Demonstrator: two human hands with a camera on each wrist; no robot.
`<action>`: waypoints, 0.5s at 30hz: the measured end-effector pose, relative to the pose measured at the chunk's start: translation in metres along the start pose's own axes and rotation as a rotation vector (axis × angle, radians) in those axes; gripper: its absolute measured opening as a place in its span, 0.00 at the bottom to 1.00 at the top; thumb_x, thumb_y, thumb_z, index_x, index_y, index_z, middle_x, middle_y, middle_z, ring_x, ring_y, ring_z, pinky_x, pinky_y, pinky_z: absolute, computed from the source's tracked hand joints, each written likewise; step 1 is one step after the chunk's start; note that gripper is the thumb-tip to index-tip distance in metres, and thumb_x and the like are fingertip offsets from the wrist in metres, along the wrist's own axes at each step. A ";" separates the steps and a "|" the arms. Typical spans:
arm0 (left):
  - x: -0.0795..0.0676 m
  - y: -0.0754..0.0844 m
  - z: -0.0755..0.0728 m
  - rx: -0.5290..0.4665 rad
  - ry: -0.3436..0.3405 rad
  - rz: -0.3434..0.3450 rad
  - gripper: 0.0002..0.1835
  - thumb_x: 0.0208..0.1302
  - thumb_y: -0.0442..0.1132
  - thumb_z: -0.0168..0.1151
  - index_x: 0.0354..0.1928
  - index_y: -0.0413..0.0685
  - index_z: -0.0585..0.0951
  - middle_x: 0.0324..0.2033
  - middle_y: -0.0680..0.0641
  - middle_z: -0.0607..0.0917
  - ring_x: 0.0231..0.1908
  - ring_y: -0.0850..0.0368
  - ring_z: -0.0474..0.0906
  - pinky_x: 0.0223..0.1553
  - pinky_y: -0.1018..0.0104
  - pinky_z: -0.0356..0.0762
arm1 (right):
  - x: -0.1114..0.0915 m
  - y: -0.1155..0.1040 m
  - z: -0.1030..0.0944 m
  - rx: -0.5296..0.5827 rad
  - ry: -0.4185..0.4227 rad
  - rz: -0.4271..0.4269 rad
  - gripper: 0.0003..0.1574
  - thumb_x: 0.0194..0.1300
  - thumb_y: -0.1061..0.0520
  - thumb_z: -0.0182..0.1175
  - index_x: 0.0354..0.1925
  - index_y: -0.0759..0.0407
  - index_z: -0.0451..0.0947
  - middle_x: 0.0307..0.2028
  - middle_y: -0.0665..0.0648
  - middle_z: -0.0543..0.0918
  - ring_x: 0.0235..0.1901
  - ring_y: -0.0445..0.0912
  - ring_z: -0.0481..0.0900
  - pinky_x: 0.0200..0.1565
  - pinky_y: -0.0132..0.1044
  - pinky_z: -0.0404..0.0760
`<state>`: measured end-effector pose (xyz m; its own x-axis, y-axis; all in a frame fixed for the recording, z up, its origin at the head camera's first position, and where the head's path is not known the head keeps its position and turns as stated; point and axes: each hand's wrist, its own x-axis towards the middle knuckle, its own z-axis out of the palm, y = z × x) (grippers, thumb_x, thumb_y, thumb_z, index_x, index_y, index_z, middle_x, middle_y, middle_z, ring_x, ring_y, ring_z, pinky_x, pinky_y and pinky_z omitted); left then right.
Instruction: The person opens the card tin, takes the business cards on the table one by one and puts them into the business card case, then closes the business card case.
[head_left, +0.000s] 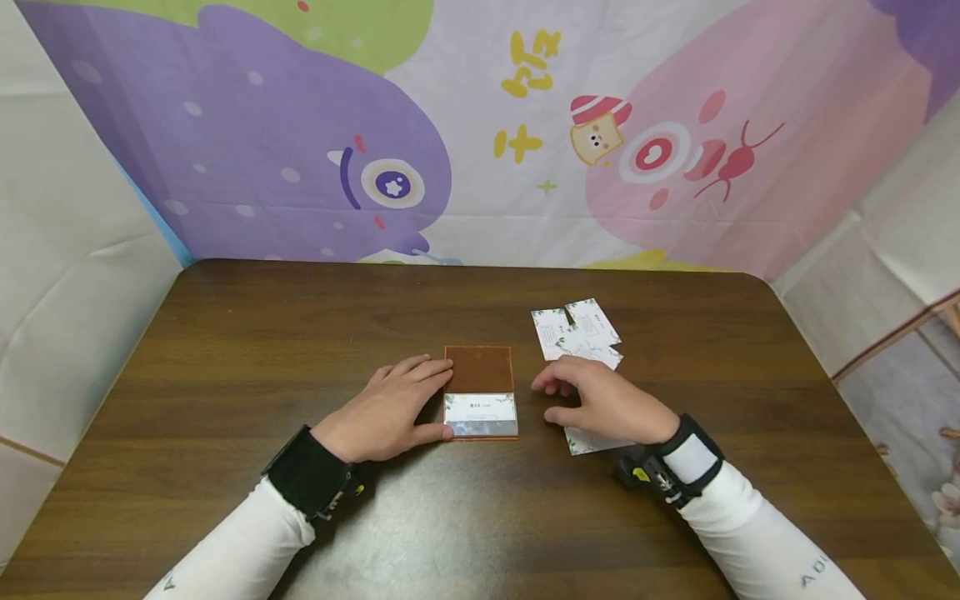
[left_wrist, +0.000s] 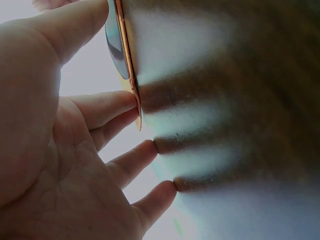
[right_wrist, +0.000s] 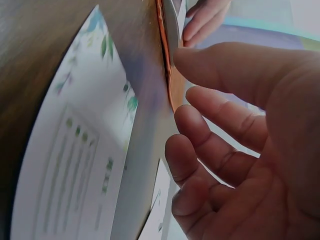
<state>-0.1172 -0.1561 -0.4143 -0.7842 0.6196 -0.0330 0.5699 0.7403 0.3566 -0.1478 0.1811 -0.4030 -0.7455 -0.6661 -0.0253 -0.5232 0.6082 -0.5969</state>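
Observation:
A brown card holder [head_left: 478,369] lies flat at the middle of the table. Its lower part has a clear pocket with a white, leaf-printed card [head_left: 480,407] in it. My left hand [head_left: 386,410] rests at the holder's left side, fingers spread, with the thumb and a fingertip at its edge [left_wrist: 131,65]. To the right of the holder, my right hand [head_left: 609,402] hovers with loosely bent fingers and nothing between thumb and fingertips. Beneath it lies a loose white card [head_left: 588,442], partly hidden by the hand; the right wrist view shows this card [right_wrist: 75,145] close up.
Several more white cards [head_left: 551,329] lie overlapping behind my right hand. The wooden table [head_left: 315,308] ends at the back against a cloth [head_left: 495,225] with cartoon prints. White sheets [head_left: 75,250] hang at the sides.

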 end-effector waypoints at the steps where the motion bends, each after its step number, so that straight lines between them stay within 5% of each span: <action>1: 0.000 0.000 0.000 0.000 0.001 0.000 0.46 0.70 0.61 0.69 0.79 0.40 0.68 0.78 0.42 0.68 0.78 0.38 0.59 0.70 0.33 0.64 | -0.002 0.001 -0.001 -0.003 0.001 0.003 0.18 0.66 0.59 0.75 0.54 0.55 0.85 0.45 0.49 0.84 0.44 0.45 0.80 0.50 0.45 0.82; 15: 0.000 0.001 -0.001 0.001 -0.002 -0.002 0.46 0.70 0.61 0.69 0.79 0.39 0.68 0.78 0.42 0.68 0.78 0.37 0.59 0.70 0.32 0.63 | -0.020 0.014 -0.009 -0.038 -0.013 0.014 0.22 0.63 0.62 0.75 0.55 0.58 0.85 0.48 0.50 0.85 0.47 0.45 0.80 0.52 0.44 0.81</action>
<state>-0.1173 -0.1557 -0.4133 -0.7849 0.6187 -0.0352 0.5686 0.7416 0.3560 -0.1438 0.2066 -0.4033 -0.7478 -0.6625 -0.0438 -0.5280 0.6334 -0.5657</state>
